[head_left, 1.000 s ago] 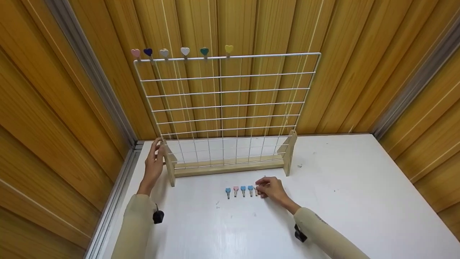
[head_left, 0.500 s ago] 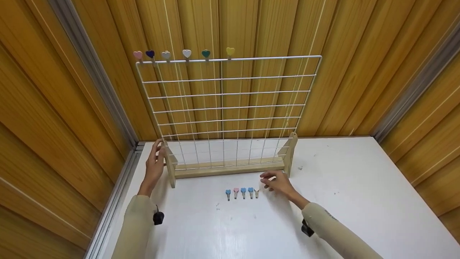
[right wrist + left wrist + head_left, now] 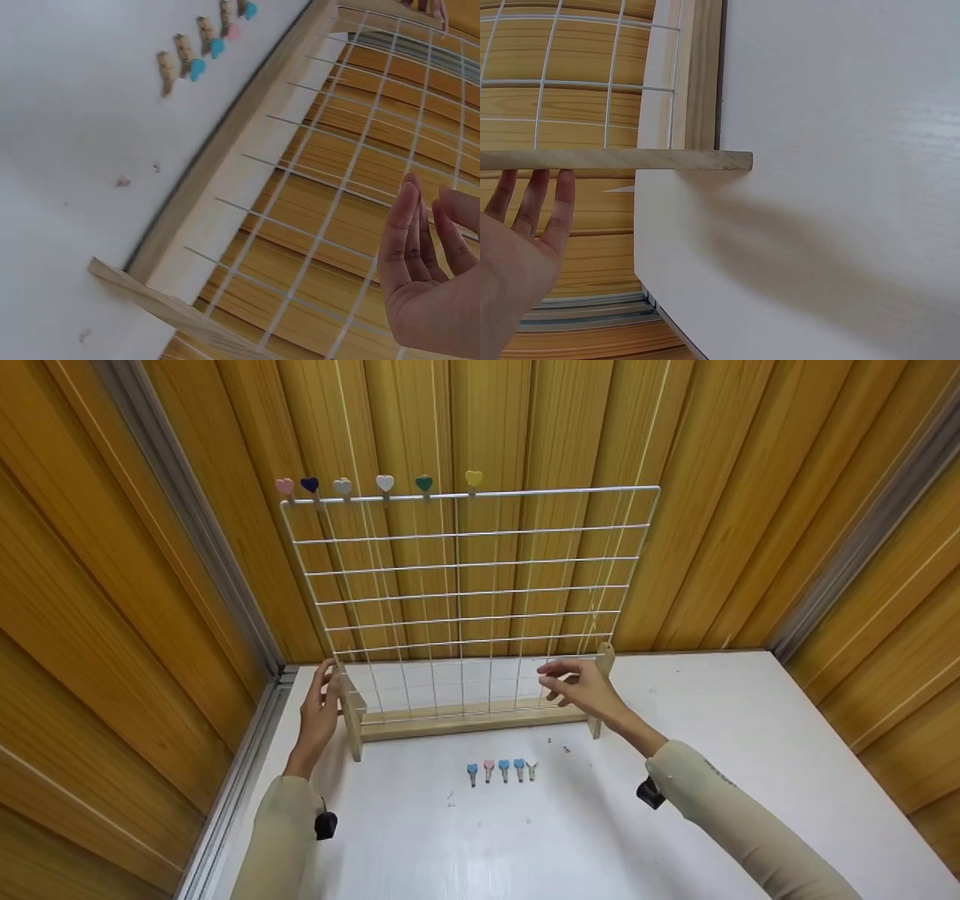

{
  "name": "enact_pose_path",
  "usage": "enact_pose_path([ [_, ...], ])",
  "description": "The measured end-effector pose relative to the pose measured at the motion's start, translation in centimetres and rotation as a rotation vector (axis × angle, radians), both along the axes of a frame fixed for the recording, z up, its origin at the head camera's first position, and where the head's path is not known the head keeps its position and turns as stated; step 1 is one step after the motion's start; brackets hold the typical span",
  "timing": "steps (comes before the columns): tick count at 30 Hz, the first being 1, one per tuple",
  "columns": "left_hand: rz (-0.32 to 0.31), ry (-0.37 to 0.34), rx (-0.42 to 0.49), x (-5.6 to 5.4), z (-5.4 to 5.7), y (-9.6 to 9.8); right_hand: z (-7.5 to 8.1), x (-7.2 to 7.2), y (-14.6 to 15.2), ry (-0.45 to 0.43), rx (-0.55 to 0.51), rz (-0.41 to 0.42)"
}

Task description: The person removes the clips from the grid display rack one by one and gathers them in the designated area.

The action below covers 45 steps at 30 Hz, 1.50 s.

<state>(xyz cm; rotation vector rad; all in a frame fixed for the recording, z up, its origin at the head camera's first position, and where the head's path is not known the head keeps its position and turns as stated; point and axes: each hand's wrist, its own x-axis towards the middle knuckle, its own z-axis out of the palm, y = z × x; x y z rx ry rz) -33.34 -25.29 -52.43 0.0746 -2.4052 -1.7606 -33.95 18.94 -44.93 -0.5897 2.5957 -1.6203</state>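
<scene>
My left hand (image 3: 319, 718) holds the outer side of the rack's left wooden foot (image 3: 349, 716); in the left wrist view its fingertips (image 3: 565, 180) press against the wood. The white wire rack (image 3: 457, 538) stands upright in its wooden base (image 3: 480, 723). My right hand (image 3: 589, 690) hovers in front of the rack's lower right part, fingers bent and thumb apart, with nothing seen between them in the right wrist view. On the table lie several small heart clothespins in a row, among them a pink one (image 3: 489, 766) and a white-hearted one (image 3: 532, 769) at the right end.
Several heart clothespins sit along the rack's top wire on its left half, from a pink one (image 3: 284, 486) to a yellow one (image 3: 473, 478). The white table (image 3: 712, 780) bears small marks. Wood-patterned panels (image 3: 750, 510) enclose the back and sides.
My right hand has left the right end of the clothespin row and moved up to the rack; the white-hearted clothespin stays on the table. My left hand keeps its place at the foot.
</scene>
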Motion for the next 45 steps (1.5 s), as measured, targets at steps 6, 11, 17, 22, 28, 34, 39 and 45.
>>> enact_pose_path([
  [6,0.018,0.007,-0.002,0.2,0.0,-0.6,6.1,-0.8,-2.0,0.109,-0.009,0.021],
  [11,0.005,0.002,-0.005,0.0,0.3,-0.9,11.2,-2.2,-3.8,0.197,-0.091,0.028],
  [17,0.024,0.007,-0.010,-0.1,0.4,-1.0,17.0,-3.0,-6.4,0.293,-0.240,0.026],
  [22,0.004,0.017,-0.008,0.0,0.2,-0.5,20.5,-2.8,-7.9,0.352,-0.334,-0.044],
  [28,-0.010,0.019,0.004,0.2,0.2,-0.2,21.8,-3.4,-9.3,0.227,-0.301,0.003],
  [34,-0.015,0.018,-0.007,0.0,-0.2,-0.2,21.6,-4.7,-10.7,0.142,-0.272,0.103],
  [39,-0.012,0.013,-0.007,-0.2,-0.5,0.0,21.3,-5.1,-11.4,0.148,-0.339,0.102],
  [45,-0.005,0.021,-0.006,-0.3,-0.2,0.0,21.0,-5.3,-11.8,0.190,-0.488,0.081],
])
